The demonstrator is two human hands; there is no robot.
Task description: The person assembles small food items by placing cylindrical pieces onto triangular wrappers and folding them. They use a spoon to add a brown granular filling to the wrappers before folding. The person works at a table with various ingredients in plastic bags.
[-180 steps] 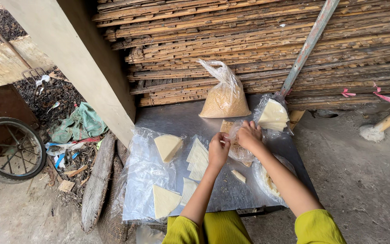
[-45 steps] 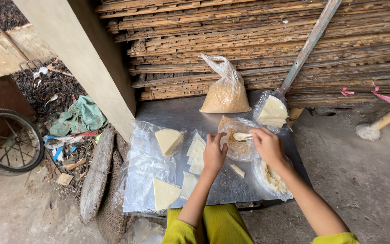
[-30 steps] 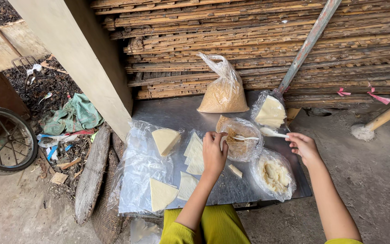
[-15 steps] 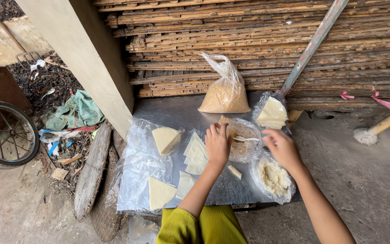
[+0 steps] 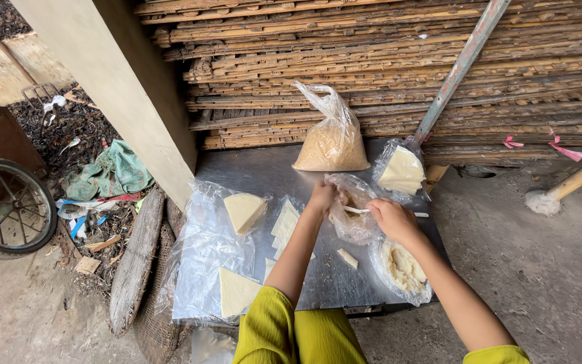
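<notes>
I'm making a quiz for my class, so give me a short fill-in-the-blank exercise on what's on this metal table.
1. Both hands, left hand and right hand, meet at a small clear ____ bag.
2. The tied bag of brown crumbs stands at the table's ____ edge, by the stacked slats.
3. The pale wedges on the plastic sheet are ____ in shape.

Missing words: plastic; far; triangular

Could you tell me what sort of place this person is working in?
Probably a rustic outdoor food-preparation spot: a metal table on a dirt floor, stacked bamboo slats behind, and clear bags of pale wedges and crumbs.
</notes>
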